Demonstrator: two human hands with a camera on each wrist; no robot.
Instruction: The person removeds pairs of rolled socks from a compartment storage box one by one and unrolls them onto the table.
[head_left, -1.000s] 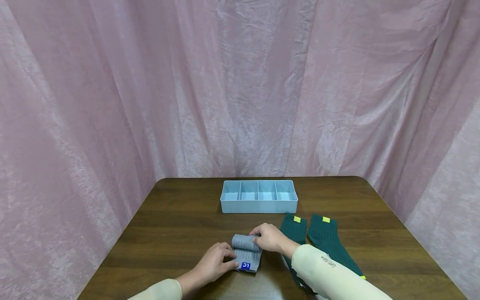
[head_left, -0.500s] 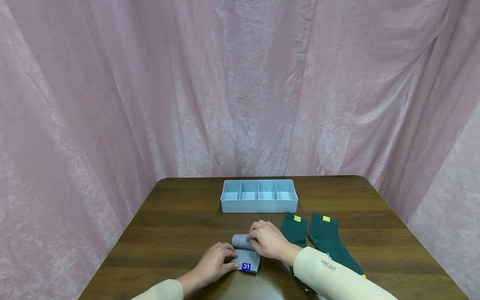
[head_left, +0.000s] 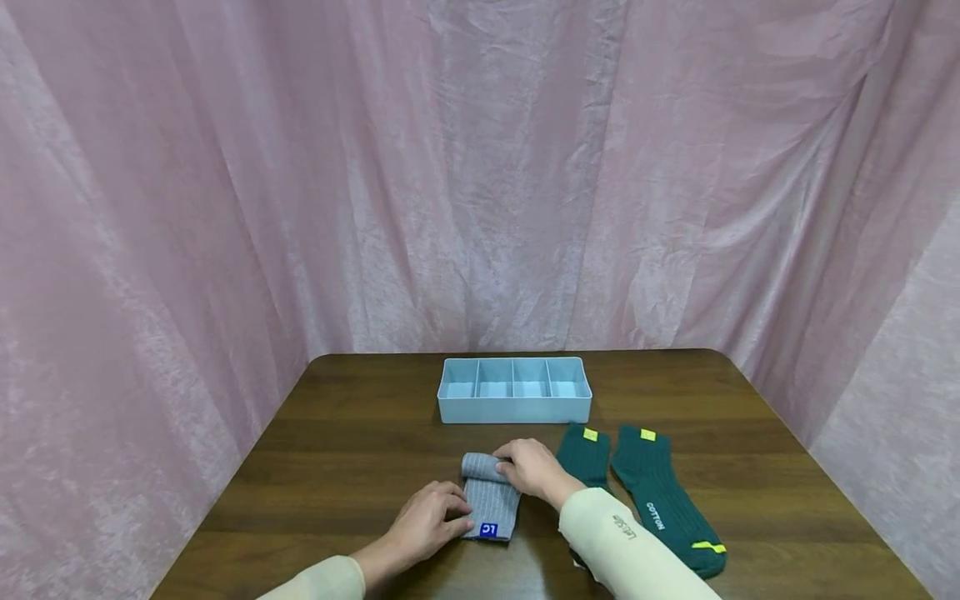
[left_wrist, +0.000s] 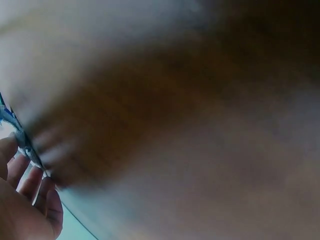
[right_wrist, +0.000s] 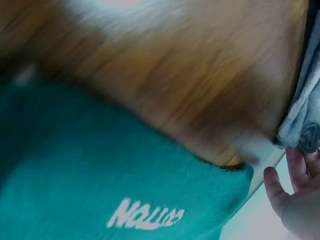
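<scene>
In the head view a grey ribbed sock (head_left: 491,504) lies on the table, its far end rolled up and a blue label at its near end. My right hand (head_left: 531,468) pinches the right side of the roll with thumb and fingers. The roll's spiral end (right_wrist: 310,137) shows beside those fingers in the right wrist view. My left hand (head_left: 430,518) rests at the sock's left edge, with loosely bent fingers touching it. Only a sliver of the sock appears by the left fingers (left_wrist: 31,182) in the left wrist view, which is mostly blurred.
Two green socks with yellow tags lie to the right: one green sock (head_left: 585,454) is partly under my right forearm, the other green sock (head_left: 663,492) shows white lettering. A light blue box (head_left: 515,410) with several compartments stands behind. A pink curtain (head_left: 480,183) hangs beyond the table (head_left: 337,450).
The grey sock's roll sits slightly farther away, with more flat fabric showing before it. My right forearm has shifted left, uncovering the green sock's lettering. The left hand has barely moved.
</scene>
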